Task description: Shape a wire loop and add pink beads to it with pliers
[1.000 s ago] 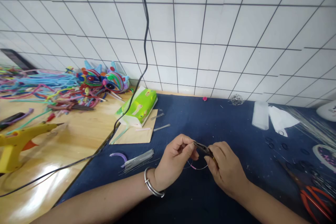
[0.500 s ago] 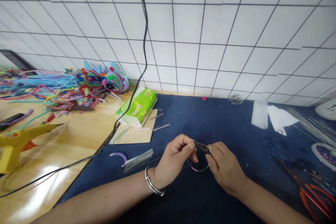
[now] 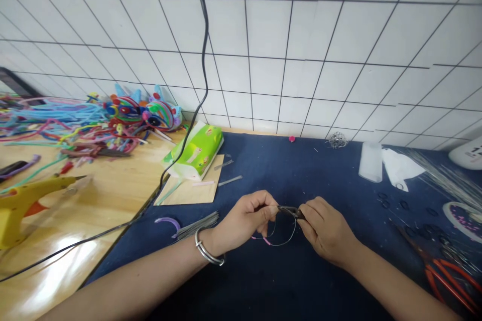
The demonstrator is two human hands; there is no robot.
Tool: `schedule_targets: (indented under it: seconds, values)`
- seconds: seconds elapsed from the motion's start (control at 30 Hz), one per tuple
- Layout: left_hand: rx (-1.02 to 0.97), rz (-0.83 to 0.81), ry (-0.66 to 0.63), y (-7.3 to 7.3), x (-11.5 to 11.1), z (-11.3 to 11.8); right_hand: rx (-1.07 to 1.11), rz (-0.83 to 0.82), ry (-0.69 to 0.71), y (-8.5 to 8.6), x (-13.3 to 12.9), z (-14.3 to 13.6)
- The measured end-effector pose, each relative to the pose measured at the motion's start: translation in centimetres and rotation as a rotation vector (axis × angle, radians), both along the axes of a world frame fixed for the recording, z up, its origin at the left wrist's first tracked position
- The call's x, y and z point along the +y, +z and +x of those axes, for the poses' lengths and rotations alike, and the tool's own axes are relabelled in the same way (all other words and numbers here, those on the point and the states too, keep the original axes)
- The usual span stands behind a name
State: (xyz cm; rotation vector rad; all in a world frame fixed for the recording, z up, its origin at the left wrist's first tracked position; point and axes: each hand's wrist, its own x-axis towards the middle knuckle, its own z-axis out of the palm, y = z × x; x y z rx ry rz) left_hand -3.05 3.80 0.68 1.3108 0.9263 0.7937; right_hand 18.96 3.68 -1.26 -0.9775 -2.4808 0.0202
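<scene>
Over the dark blue cloth, my left hand (image 3: 246,220) pinches a thin wire (image 3: 281,245) between thumb and fingers. The wire curves down in a loop below my hands, and small pink beads (image 3: 267,241) are threaded on its lower part. My right hand (image 3: 324,225) is closed around dark pliers (image 3: 290,210), whose handles are mostly hidden by the fingers. The pliers' jaws point left and reach the wire at my left fingertips. Whether the jaws are clamped on it is too small to tell.
Left of my hands lie a bundle of cut wires (image 3: 199,224), a purple curved piece (image 3: 169,220) and a green tissue pack (image 3: 199,150). A yellow glue gun (image 3: 28,205) rests on the wooden table. Orange-handled scissors (image 3: 440,271) and a bead dish (image 3: 454,213) are at right.
The wire loop has swung left and opened out, with its beads shifted left. My left hand has moved slightly left, and the pliers have turned more level.
</scene>
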Motion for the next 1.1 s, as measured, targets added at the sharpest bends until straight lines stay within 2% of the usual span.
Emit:
schedule_targets:
  seconds: [0.3, 0.43, 0.67, 0.77, 0.93, 1.1]
  values:
    - [0.043, -0.054, -0.116, 0.5, 0.7, -0.7, -0.020, 0.015, 0.035, -0.2, 0.4, 0.3]
    - [-0.003, 0.025, -0.066, 0.3, 0.4, -0.4, -0.015, 0.007, 0.030, -0.1, 0.7, 0.4]
    - [0.077, 0.133, 0.088, -0.3, 0.4, -0.3, 0.039, -0.014, -0.122, 0.4, 1.4, 1.0]
    - [0.179, 0.251, 0.114, -0.2, 0.4, -0.4, -0.022, 0.032, -0.103, 0.6, 1.2, 1.0]
    - [0.344, 0.564, 0.145, 0.0, 0.3, -0.4, -0.139, 0.124, -0.117, 0.9, 0.7, 0.7]
    - [0.329, 0.661, 0.100, -0.1, 0.2, -0.3, -0.138, 0.151, -0.121, 1.1, 0.5, 0.5]
